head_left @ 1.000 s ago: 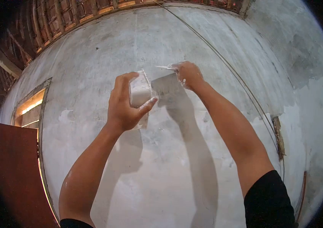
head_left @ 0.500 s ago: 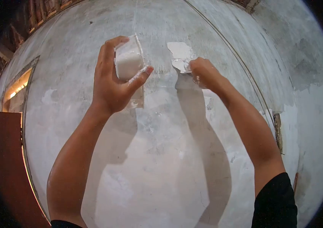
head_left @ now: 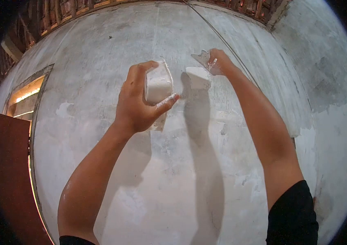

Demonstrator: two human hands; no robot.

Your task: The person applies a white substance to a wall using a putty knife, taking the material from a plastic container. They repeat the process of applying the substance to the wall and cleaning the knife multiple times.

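My left hand (head_left: 134, 102) is closed around a white, putty-smeared tray-like holder (head_left: 159, 84), with the thumb along its lower side and the fingers over its far edge. White putty coats that thumb. Up and to the right, my right hand (head_left: 221, 64) grips a putty knife (head_left: 200, 58), whose blade is tilted and points left; its handle is hidden in the fist. Just below the blade, a fresh patch of white putty (head_left: 198, 77) lies on the grey wall (head_left: 100, 90). White smears show on the right fingers.
A thin cable (head_left: 222, 38) runs diagonally down the wall behind my right hand. On the left are a framed opening (head_left: 28, 92) and a dark red panel (head_left: 6, 163). Roof timbers (head_left: 55, 12) show above, and another wall (head_left: 324, 53) meets this one at right.
My right hand has lifted the putty knife up off the wall patch, leaving the putty spread there with a smoother outline. The view has shifted, and my left hand still holds the holder.
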